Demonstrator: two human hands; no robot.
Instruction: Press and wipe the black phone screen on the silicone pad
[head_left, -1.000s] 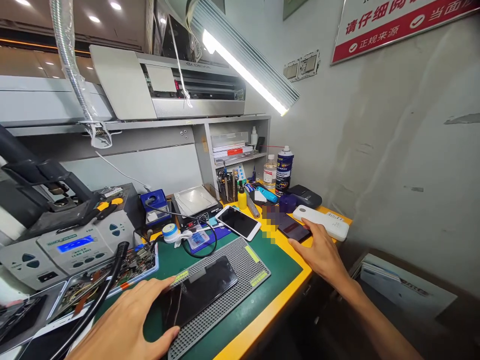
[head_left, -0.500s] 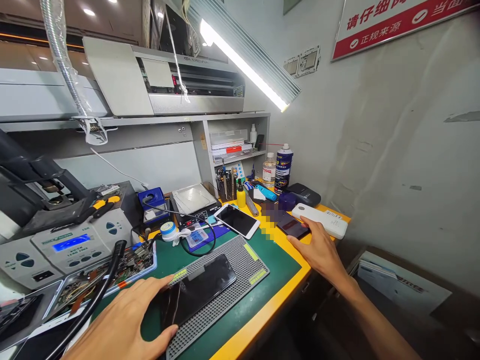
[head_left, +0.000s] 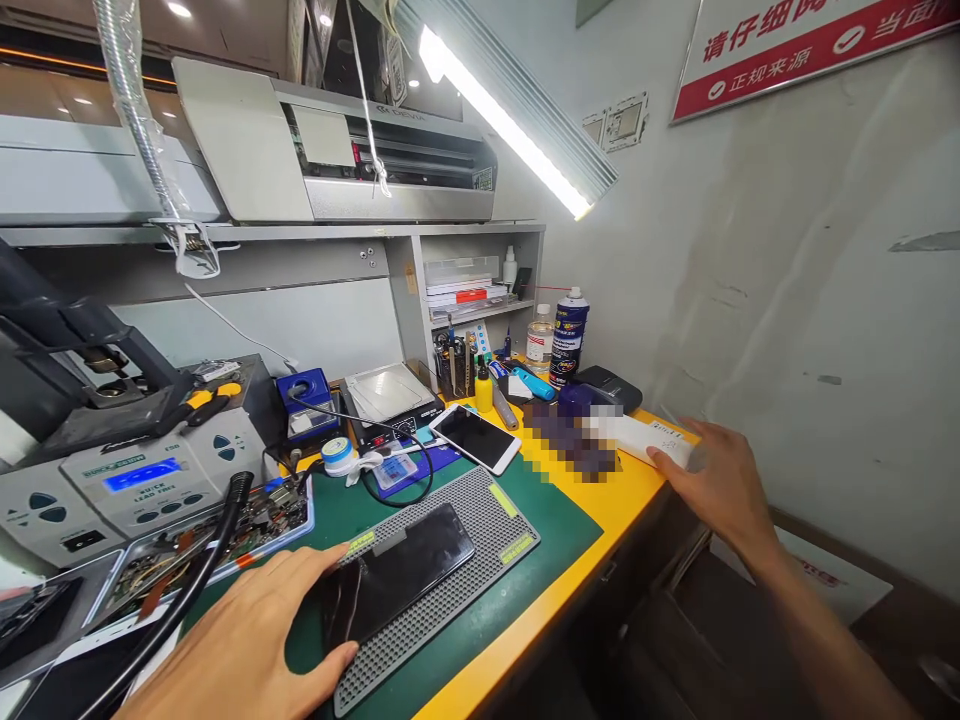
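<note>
A black smartphone (head_left: pixel 405 570) lies face up on a grey perforated mat (head_left: pixel 435 640). My left hand (head_left: pixel 247 630) is around its left end, thumb at the near edge and fingers at the far edge. At the table's right edge, my right hand (head_left: pixel 712 480) is closed round the end of a long white box (head_left: pixel 645 440) with handwriting on it. The thumb rests on the near side, and the fingertips reach behind the end. Pixelation hides the box's left end and the dark item beside it.
A white-framed phone (head_left: pixel 476 438) lies behind the mat, near a yellow bottle (head_left: pixel 483 390). A spray can (head_left: pixel 568 338) stands at the back. Left are a soldering station (head_left: pixel 150 480), a black hose (head_left: pixel 217 540) and a tray of parts (head_left: pixel 300 520). A lamp hangs overhead.
My right hand has moved right, from beside the dark phone to the right end of the white box. My left hand has stayed at the black smartphone.
</note>
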